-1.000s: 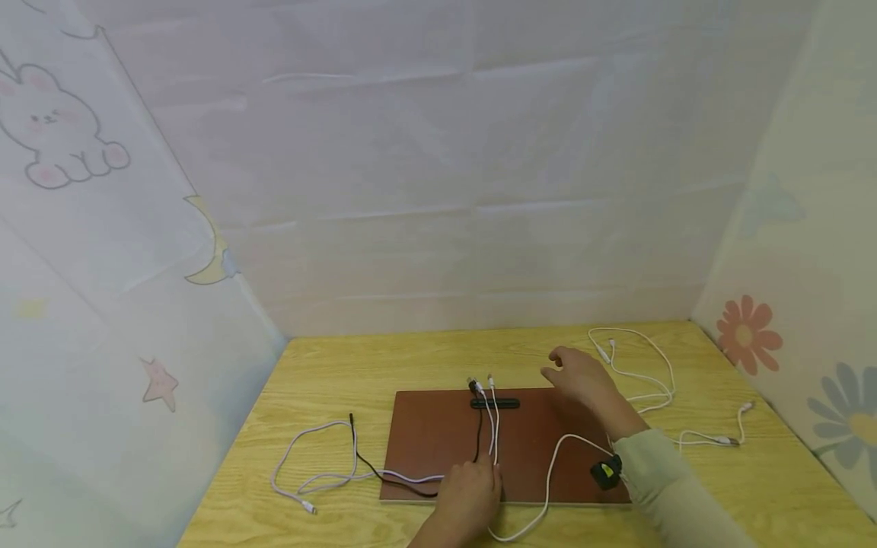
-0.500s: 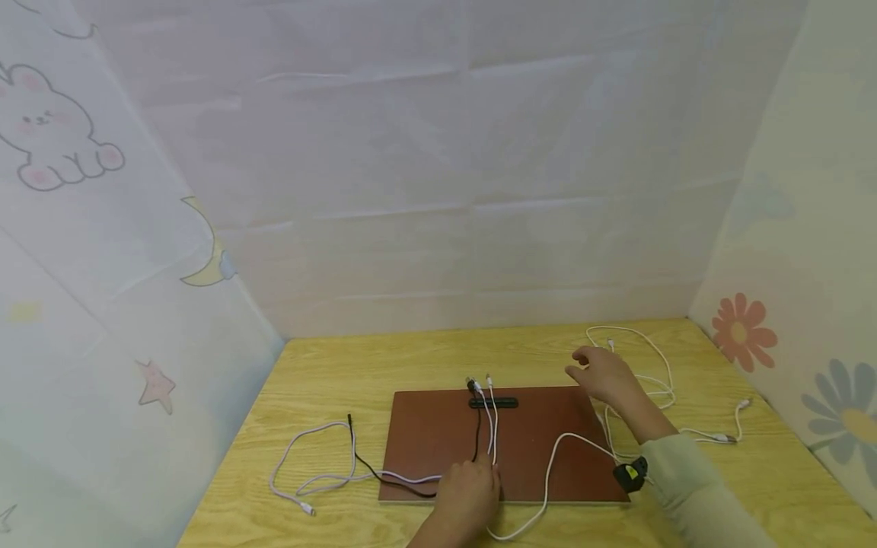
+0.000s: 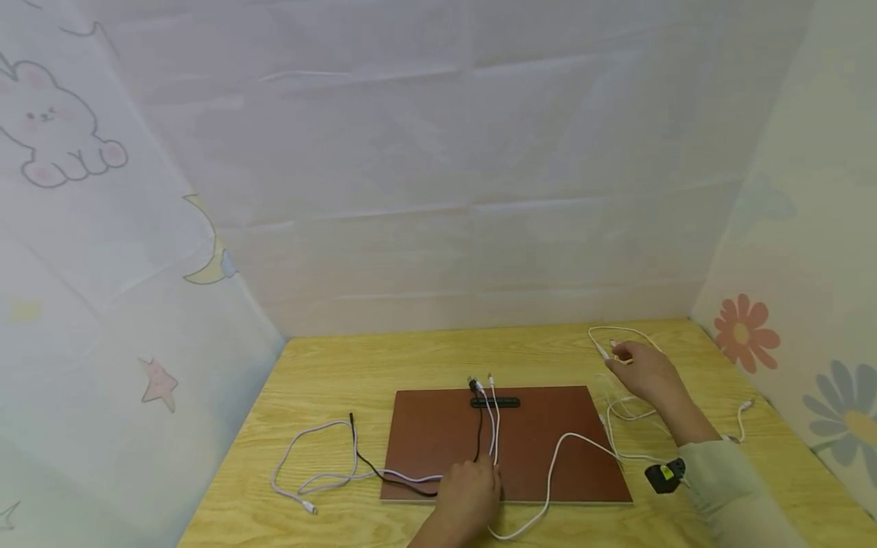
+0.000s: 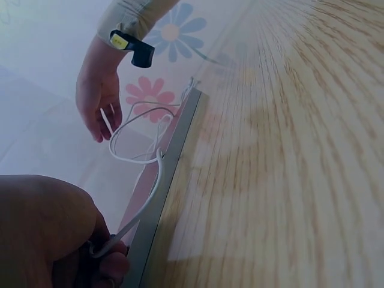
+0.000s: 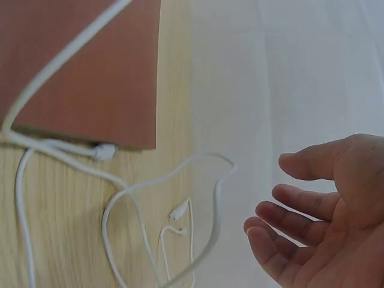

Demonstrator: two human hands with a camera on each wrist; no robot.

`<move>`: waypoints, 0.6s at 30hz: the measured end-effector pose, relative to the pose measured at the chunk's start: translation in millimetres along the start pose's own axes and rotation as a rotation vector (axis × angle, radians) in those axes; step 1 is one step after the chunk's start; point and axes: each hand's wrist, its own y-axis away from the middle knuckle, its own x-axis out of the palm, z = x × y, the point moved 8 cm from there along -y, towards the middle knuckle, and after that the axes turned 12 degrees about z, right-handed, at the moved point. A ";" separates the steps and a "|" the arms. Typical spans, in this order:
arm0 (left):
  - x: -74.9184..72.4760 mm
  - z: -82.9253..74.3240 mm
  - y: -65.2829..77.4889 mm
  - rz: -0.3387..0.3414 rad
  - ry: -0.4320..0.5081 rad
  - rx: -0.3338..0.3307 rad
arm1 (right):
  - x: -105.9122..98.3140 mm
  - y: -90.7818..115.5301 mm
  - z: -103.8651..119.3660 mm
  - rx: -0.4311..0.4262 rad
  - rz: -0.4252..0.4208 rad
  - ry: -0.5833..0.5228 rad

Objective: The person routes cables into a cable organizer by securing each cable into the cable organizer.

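On the wood-grain table [image 3: 370,365] lay a brown board [image 3: 548,457], a lavender cable [image 3: 296,437], a black cable [image 3: 367,463] and white cables [image 3: 640,457]

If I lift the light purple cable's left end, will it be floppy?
The light purple cable will probably droop: it lies in loose bends. Being thin, it's likely light. It might snag the black cable, since they cross.
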 end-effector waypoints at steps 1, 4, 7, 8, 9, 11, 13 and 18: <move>0.7 0.3 -0.1 -0.002 -0.005 -0.002 | -0.6 1.9 -3.2 0.006 0.002 0.000; 1.4 0.5 0.2 -0.016 -0.029 0.001 | -1.3 6.5 -11.1 0.016 0.012 0.005; 1.2 0.6 0.5 -0.019 -0.041 0.001 | -0.9 9.3 -17.5 0.020 0.027 0.015; 1.2 0.6 0.3 -0.014 -0.040 0.002 | -0.9 9.8 -19.7 0.021 0.029 0.023; 1.5 0.7 0.0 -0.004 -0.029 0.002 | -0.7 10.2 -21.9 0.021 0.032 0.031; 2.5 1.1 -0.9 0.016 -0.006 -0.002 | -0.7 11.4 -26.7 0.026 0.041 0.047; 3.6 1.3 -1.9 0.031 0.015 -0.005 | -1.1 12.6 -31.4 0.027 0.047 0.064; 4.6 1.6 -2.8 0.030 0.016 -0.015 | -3.1 15.6 -43.7 0.023 0.066 0.093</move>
